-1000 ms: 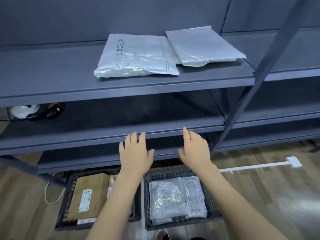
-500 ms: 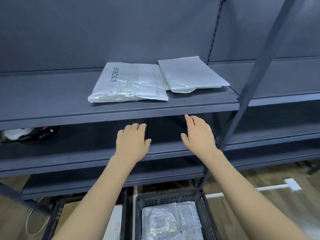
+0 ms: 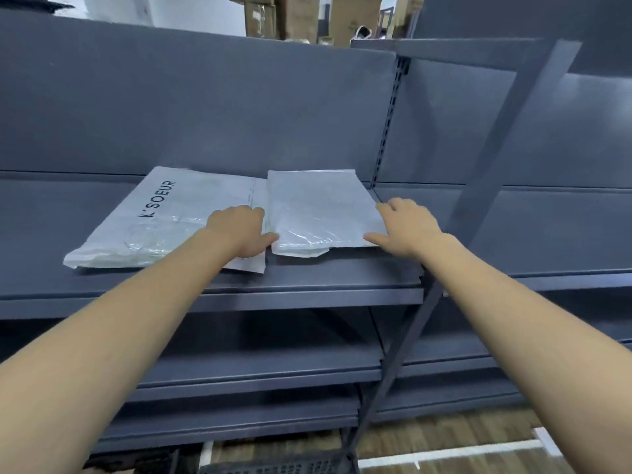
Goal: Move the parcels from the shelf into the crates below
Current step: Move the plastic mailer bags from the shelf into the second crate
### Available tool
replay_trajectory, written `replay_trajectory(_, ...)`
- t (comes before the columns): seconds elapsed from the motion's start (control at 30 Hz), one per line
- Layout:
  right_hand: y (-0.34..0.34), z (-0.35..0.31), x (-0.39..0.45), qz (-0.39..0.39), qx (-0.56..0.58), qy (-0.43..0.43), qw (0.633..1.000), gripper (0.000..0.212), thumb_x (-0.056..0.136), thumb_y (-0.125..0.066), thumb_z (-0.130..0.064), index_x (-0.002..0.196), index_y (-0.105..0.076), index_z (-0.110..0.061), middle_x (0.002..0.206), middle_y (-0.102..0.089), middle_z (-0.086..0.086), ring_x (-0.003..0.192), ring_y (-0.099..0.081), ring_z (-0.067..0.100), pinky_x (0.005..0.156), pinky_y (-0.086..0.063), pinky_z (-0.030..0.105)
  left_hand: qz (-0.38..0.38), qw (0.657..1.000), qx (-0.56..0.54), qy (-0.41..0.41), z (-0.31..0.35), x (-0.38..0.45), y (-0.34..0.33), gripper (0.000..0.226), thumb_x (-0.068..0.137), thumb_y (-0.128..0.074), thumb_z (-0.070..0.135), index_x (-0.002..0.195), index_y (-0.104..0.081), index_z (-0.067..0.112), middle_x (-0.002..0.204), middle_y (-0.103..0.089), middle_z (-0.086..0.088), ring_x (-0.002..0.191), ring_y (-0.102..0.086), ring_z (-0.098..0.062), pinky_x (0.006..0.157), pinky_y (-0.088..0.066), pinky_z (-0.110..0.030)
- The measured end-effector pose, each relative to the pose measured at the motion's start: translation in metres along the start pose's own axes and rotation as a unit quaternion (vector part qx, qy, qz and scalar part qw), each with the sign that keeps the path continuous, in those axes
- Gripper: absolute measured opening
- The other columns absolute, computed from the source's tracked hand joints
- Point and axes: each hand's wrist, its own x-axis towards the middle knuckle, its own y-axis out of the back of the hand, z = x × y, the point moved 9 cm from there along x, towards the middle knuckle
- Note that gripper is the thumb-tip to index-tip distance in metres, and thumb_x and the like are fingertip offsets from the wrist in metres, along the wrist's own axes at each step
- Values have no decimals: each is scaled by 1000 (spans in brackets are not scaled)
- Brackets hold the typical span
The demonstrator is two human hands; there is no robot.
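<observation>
Two white parcels lie side by side on the grey shelf point(image 3: 307, 278) — a larger parcel point(image 3: 164, 220) printed with dark lettering on the left, and a smaller parcel point(image 3: 318, 210) on the right whose left edge overlaps the larger one. Half a second ago both hands hung in front of the shelf below, palms down, touching nothing; now they have risen to the parcels' level and flank the smaller one. The left hand point(image 3: 241, 230) rests on the right part of the larger parcel, its thumb touching the smaller parcel's near left corner, fingers relaxed and holding nothing. The right hand point(image 3: 407, 224) lies at the smaller parcel's right edge, fingers spread and fairly straight, thumb along the near right corner — not curled round it. The view has tilted up: only a dark crate point(image 3: 273, 468) rim shows at the bottom, and cardboard boxes point(image 3: 297, 15) appear above the shelf's back panel.
</observation>
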Motion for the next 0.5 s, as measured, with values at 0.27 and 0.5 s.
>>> replay_trajectory(0.27, -31, 31, 63, -101, 55, -2, 993, 78, 86, -50, -63, 143, -31, -13, 143, -40, 10, 130, -38, 30, 104, -35, 43, -40, 998, 0, 56, 12, 57, -8, 57, 91, -39, 61, 120, -48, 12, 120, -55, -6, 110, -52, -27, 81, -36, -32)
replay_trajectory(0.5, -74, 24, 78, -230, 143, -6, 962, 75, 78, -64, -56, 135, -41, -13, 131, -52, 4, 117, -52, 28, 99, -43, 42, -119, 988, -81, 56, 25, 79, -39, 42, 90, -57, 43, 109, -49, 7, 116, -58, -11, 100, -54, -27, 76, -39, -30)
